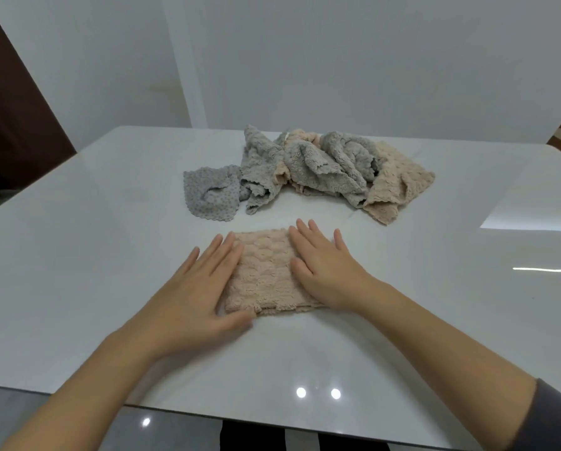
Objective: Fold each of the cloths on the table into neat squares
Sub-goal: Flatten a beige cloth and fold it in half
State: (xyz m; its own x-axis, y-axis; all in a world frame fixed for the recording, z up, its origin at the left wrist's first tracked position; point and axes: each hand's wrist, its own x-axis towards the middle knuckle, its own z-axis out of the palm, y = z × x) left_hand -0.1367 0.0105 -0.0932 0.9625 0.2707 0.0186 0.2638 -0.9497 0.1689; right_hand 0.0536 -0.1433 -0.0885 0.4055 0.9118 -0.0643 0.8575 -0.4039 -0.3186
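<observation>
- Head view: beige cloth (266,268) lies folded flat on the bench (77,255), near the front edge, straight ahead of the person and between the two hands.
- Left hand (191,288): palm down, grip not closed, fingers straight and spread. Fingertips rest on the cloth's left edge, the palm mostly on bare bench.
- Right hand (324,271): palm down, grip likewise flat and unclenched, pressing on the cloth's right part. It covers that edge.
- Key relation: the cloth's long axis looks to run left-right, one hand at each end. Both ends are partly hidden, so I can't tell if it's square yet.
- Judgement: smoothing step. If it needs another fold, one end goes over toward the other hand.
- Unfolded pile (321,167) of grey and beige cloths sits beyond the hands, toward the far side and a bit right, so the right hand is nearer.
- Grey dotted cloth (210,196) lies at the pile's left end, nearer the left hand.
- Most of the task is left to do.
</observation>
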